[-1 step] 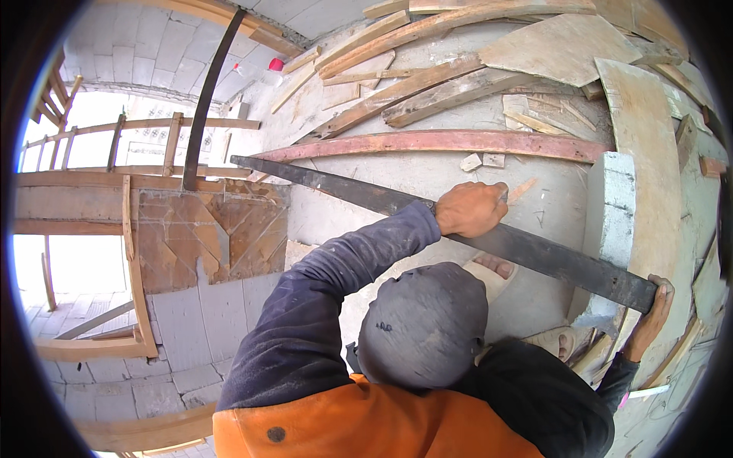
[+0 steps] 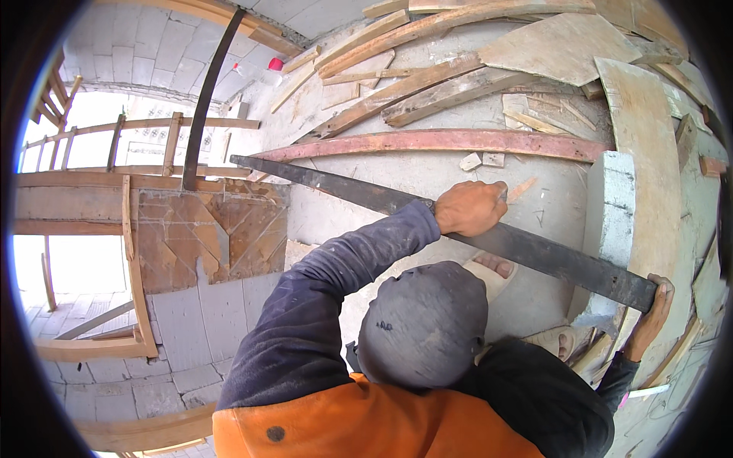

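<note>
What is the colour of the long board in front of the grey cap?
The long board is blackish grey, seen best in the head view.

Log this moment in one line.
Own hands: out of view; co-worker's left hand: on dark plank; right hand: at plank's right end

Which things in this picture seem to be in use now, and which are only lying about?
Apparently in use:
dark board, with the co-worker's left hand and right hand on it
pale block, crossed by that board

Apparently lying about:
reddish beam
small wood blocks
broken plywood sheet
</note>
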### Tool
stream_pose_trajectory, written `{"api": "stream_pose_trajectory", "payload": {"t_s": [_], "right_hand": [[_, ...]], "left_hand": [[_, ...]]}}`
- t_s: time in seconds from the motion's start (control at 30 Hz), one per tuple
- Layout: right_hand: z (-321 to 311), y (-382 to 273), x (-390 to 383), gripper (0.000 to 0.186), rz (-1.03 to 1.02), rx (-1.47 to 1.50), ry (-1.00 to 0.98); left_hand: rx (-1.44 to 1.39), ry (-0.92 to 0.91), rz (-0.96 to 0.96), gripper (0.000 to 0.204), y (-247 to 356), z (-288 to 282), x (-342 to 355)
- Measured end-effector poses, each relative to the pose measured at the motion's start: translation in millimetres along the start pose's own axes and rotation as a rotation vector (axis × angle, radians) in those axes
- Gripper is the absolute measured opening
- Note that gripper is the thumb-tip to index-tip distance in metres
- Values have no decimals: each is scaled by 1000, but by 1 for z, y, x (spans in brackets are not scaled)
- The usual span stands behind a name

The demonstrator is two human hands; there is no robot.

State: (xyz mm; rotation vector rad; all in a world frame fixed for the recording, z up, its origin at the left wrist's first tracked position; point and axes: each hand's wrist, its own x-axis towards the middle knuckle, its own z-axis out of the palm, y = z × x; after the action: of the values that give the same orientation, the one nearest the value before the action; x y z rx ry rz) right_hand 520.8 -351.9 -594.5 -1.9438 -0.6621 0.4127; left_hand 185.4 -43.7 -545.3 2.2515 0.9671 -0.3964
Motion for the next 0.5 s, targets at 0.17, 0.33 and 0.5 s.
{"api": "stream_pose_trajectory", "payload": {"t_s": [0.17, 0.33, 0.5], "right_hand": [[2, -9, 1, 41, 12, -5, 10], [3, -10, 5, 41, 63, 27, -10], [5, -6, 5, 39, 84, 76, 36]], "left_hand": [[-19, 0, 23, 38, -4, 6, 3], [-51, 22, 43, 35, -6, 8, -3], [-102, 7, 35, 34, -9, 12, -2]]}}
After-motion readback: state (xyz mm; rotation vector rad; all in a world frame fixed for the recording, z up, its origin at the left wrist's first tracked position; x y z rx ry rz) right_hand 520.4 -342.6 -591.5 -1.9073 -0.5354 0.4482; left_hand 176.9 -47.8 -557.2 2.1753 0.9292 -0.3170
